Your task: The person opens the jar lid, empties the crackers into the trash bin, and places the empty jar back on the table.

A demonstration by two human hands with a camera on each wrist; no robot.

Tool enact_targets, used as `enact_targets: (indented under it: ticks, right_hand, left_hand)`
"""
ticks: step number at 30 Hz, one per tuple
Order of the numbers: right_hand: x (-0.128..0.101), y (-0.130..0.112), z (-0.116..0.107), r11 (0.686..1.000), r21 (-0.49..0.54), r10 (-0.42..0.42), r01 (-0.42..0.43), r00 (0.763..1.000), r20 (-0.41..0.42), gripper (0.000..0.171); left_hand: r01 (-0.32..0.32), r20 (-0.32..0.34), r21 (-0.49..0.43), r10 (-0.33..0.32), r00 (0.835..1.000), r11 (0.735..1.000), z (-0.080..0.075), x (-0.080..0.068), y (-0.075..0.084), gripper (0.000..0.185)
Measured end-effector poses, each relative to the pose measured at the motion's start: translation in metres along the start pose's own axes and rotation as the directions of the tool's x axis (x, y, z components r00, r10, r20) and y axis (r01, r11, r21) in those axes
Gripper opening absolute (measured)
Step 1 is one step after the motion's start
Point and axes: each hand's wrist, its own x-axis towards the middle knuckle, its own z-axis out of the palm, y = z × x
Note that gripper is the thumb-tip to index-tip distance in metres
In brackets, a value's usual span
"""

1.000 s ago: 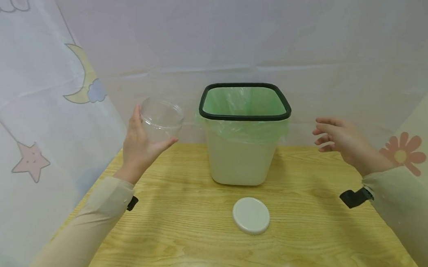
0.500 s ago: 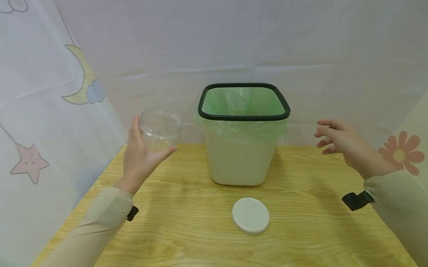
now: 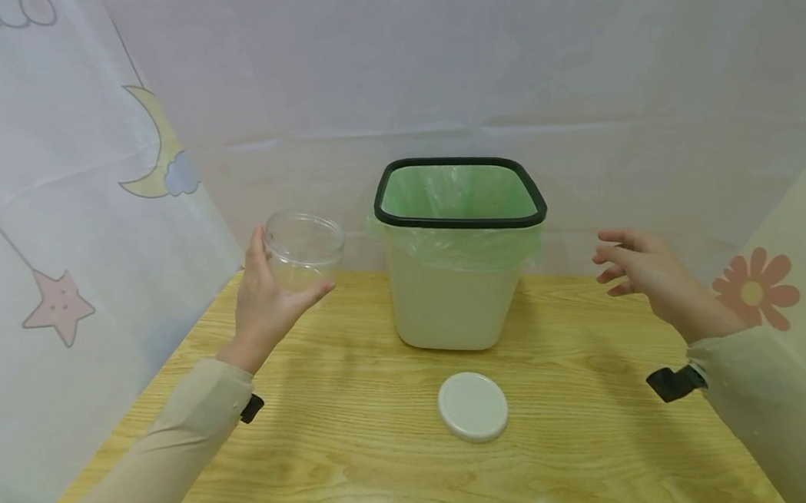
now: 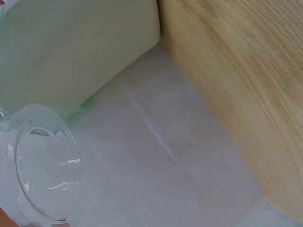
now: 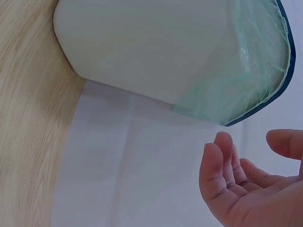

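Note:
My left hand [image 3: 270, 297] grips a clear, empty plastic jar [image 3: 302, 251] upright above the table's left rear corner; the jar's open mouth [image 4: 45, 163] shows in the left wrist view. A cream bin [image 3: 452, 285] with a black rim and green liner stands at the table's back centre, also seen as the bin [image 5: 156, 52] in the right wrist view. A white round lid [image 3: 473, 406] lies flat in front of the bin. My right hand [image 3: 641, 267] hovers right of the bin, fingers [image 5: 222, 165] relaxed and holding nothing.
The wooden table [image 3: 570, 462] is walled by sheer white curtains with a moon [image 3: 156, 148], a star [image 3: 59, 303] and a flower [image 3: 752, 292] printed on them. Curtains hang close behind the bin and along both table sides.
The left hand has lowered the jar slightly toward the table. The right hand has barely shifted.

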Motion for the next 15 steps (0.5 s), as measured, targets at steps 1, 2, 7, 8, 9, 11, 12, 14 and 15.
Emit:
enact_targets:
  ticks: [1, 2, 7, 8, 9, 11, 12, 14, 15]
  right_hand:
    - [-0.0003, 0.0003, 0.0001, 1.000, 0.000, -0.003, 0.003, 1.000, 0.000, 0.064]
    - [-0.0005, 0.0009, 0.0002, 1.000, 0.001, -0.005, 0.005, 1.000, 0.001, 0.064]
    - [-0.0017, 0.0043, 0.0017, 1.000, 0.003, -0.017, 0.017, 1.000, 0.006, 0.063]
    - [-0.0019, 0.0051, 0.0020, 1.000, 0.004, -0.015, 0.015, 1.000, 0.007, 0.064]
    - [-0.0022, 0.0059, 0.0021, 1.000, 0.005, -0.014, 0.014, 1.000, 0.007, 0.064]
    - [-0.0027, 0.0072, 0.0026, 1.000, 0.006, -0.010, 0.010, 1.000, 0.008, 0.064]
    - [-0.0029, 0.0076, 0.0028, 1.000, 0.006, -0.007, 0.007, 1.000, 0.007, 0.064]
    - [-0.0033, 0.0079, 0.0033, 1.000, 0.005, -0.004, 0.004, 1.000, 0.007, 0.065]
    - [-0.0034, 0.0078, 0.0034, 1.000, 0.003, -0.006, 0.005, 1.000, 0.007, 0.064]
  left_hand:
    - [0.008, 0.002, -0.005, -0.008, 1.000, 1.000, 0.0000, -0.0004, 0.0001, 0.122]
    - [0.018, 0.005, -0.011, -0.018, 1.000, 1.000, 0.0000, -0.0011, 0.0003, 0.122]
    - [0.081, 0.032, -0.060, -0.079, 0.996, 0.995, -0.0004, -0.0033, 0.0013, 0.123]
    - [0.094, 0.039, -0.071, -0.092, 0.995, 0.993, -0.0004, -0.0037, 0.0014, 0.123]
    - [0.106, 0.044, -0.083, -0.102, 0.994, 0.991, -0.0004, -0.0040, 0.0014, 0.123]
    - [0.125, 0.052, -0.107, -0.120, 0.991, 0.986, -0.0003, -0.0046, 0.0014, 0.123]
    - [0.134, 0.056, -0.116, -0.128, 0.990, 0.984, -0.0003, -0.0050, 0.0014, 0.123]
    - [0.155, 0.065, -0.134, -0.148, 0.987, 0.979, 0.0003, -0.0060, 0.0009, 0.123]
    - [0.164, 0.069, -0.140, -0.155, 0.985, 0.977, 0.0006, -0.0065, 0.0006, 0.123]
